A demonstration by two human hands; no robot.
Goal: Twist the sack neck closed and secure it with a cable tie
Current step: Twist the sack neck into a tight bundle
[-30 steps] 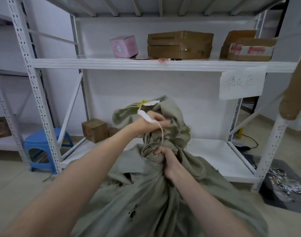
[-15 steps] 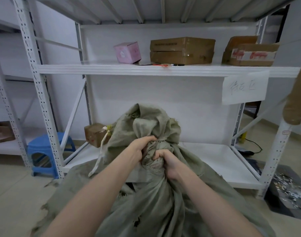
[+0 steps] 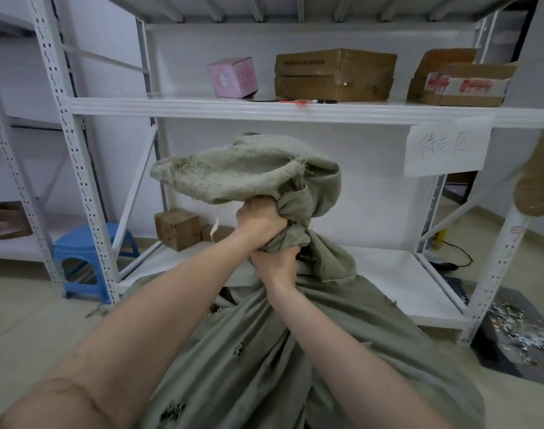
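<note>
A large grey-green woven sack [image 3: 341, 351] stands on the floor in front of me. Its neck [image 3: 290, 236] is bunched and twisted at mid-frame. My left hand [image 3: 261, 221] grips the neck from above, fingers curled round the cloth. Directly below it my right hand [image 3: 275, 263] grips the same neck. The loose sack mouth [image 3: 236, 168] flops over to the left above both hands. A thin white strip [image 3: 215, 229], perhaps the cable tie, hangs just left of my left hand; how it is held is hidden.
White metal shelving [image 3: 264, 108] stands right behind the sack, with cardboard boxes [image 3: 335, 75] and a pink box [image 3: 233, 77] on the upper shelf. A small carton [image 3: 176, 227] sits on the low shelf. A blue stool [image 3: 78, 255] stands at left, a dark mat [image 3: 518, 332] at right.
The sack mouth has swung up and over to the left. My hands moved from side by side to stacked, left above right. The white strip, held up a second ago, now hangs low.
</note>
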